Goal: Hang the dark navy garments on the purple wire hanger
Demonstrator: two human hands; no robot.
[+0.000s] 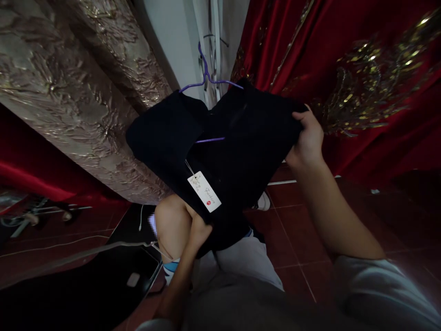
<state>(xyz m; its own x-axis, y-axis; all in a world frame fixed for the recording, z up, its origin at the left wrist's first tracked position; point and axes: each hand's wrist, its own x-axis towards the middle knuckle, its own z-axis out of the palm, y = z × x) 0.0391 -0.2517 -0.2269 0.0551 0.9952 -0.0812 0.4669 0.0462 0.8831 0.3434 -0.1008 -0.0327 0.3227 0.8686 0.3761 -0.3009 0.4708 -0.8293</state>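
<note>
A dark navy, nearly black garment (262,133) hangs in front of me on a purple wire hanger (206,76), whose lower bar shows through the open front. From the garment's edge dangles a white tag (204,191) printed with "Fashion". My right hand (308,135) grips the garment's right edge, thumb on top, and stretches it outward. Lower down, my left hand (201,232) is closed on the garment's front edge just below the tag. The fingertips of my left hand are hidden by the cloth.
White metal poles (216,37) stand behind the hanger. A beige textured curtain (86,105) hangs on the left, a red curtain (389,92) with gold sequins on the right. A black surface with a phone-like device (139,266) lies at lower left. The floor has red tiles (289,230).
</note>
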